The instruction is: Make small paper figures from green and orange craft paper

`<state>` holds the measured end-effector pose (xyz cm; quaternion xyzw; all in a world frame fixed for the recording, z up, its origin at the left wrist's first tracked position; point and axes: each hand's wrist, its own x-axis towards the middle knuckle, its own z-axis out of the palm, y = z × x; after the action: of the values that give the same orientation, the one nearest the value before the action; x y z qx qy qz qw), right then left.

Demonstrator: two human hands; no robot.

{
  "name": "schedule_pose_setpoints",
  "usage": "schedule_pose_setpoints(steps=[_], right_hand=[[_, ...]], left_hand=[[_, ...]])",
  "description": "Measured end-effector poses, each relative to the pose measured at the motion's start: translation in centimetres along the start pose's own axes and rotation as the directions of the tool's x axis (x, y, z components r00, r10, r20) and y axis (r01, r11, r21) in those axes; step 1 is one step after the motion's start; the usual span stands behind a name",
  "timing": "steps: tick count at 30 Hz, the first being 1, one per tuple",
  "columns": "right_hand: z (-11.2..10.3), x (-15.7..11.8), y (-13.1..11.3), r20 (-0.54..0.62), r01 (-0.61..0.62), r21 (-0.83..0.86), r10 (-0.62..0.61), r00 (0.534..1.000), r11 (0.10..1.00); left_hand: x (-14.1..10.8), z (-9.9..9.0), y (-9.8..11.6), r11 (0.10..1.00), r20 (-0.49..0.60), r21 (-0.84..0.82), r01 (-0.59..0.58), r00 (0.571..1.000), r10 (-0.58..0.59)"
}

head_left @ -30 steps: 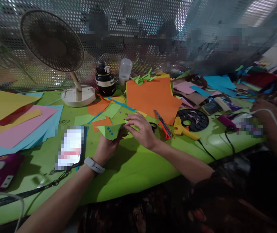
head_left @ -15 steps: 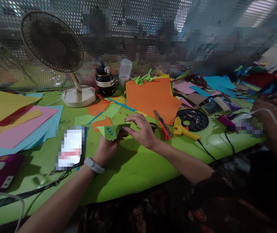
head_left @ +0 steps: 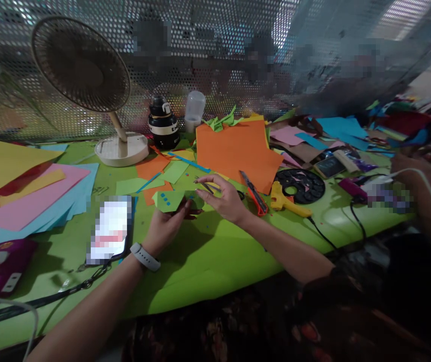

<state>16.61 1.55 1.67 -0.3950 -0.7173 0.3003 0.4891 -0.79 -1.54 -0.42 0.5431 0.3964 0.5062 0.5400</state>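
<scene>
My left hand, a pale watch on its wrist, grips a folded green paper piece dotted with several small blue squares. The paper is held just above the green table. Close to its right side, my right hand has thumb and forefinger curved around a thin, dark, two-armed tool that looks like tweezers. The tool's tips are too small to make out clearly. Just right of that hand lie a red utility knife and a yellow glue gun.
Orange sheets lie behind my hands. A fan, black bottle and phone stand or lie leftward, near stacked coloured paper. Rightward are a black palette and another person's hand.
The green paper has turned in my left hand, showing its blue squares at another angle. My right hand has shifted slightly right, and the thin tool between its fingers shows more clearly.
</scene>
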Motion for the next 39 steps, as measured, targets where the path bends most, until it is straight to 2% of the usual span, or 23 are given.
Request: schedule_pose_setpoints(steps=[2,4,9,16,24,36,39], right_hand=[[0.0,0.0,0.3,0.037,-0.025,-0.004,0.025,0.999,1.0],[0.0,0.0,0.6,0.047,0.0,-0.016,0.001,0.999,1.0],[0.0,0.0,0.3,-0.016,0.133,-0.084,-0.135,0.991,0.988],[0.4,-0.3,0.1,0.006,0.27,-0.246,-0.277,0.961,0.931],[0.6,-0.5,0.3,0.007,0.326,-0.334,-0.344,0.939,0.884],[0.7,-0.6,0.8,0.04,0.362,-0.392,-0.378,0.925,0.846],[0.5,-0.6,0.2,-0.019,0.367,-0.383,-0.404,0.914,0.848]], left_hand=[[0.0,0.0,0.1,1.0,-0.009,-0.009,0.0,1.0,0.0],[-0.1,0.1,0.1,1.0,-0.012,-0.012,-0.008,1.0,0.008],[0.1,-0.1,-0.3,0.999,-0.006,0.011,-0.032,0.999,0.032],[0.3,-0.2,-0.9,0.983,-0.022,0.099,-0.153,0.987,0.156],[0.2,-0.4,-1.2,0.971,-0.004,0.129,-0.203,0.979,0.206],[0.2,-0.4,-1.3,0.965,-0.005,0.16,-0.209,0.977,0.212],[0.2,-0.4,-1.0,0.979,-0.016,0.119,-0.167,0.985,0.17]])
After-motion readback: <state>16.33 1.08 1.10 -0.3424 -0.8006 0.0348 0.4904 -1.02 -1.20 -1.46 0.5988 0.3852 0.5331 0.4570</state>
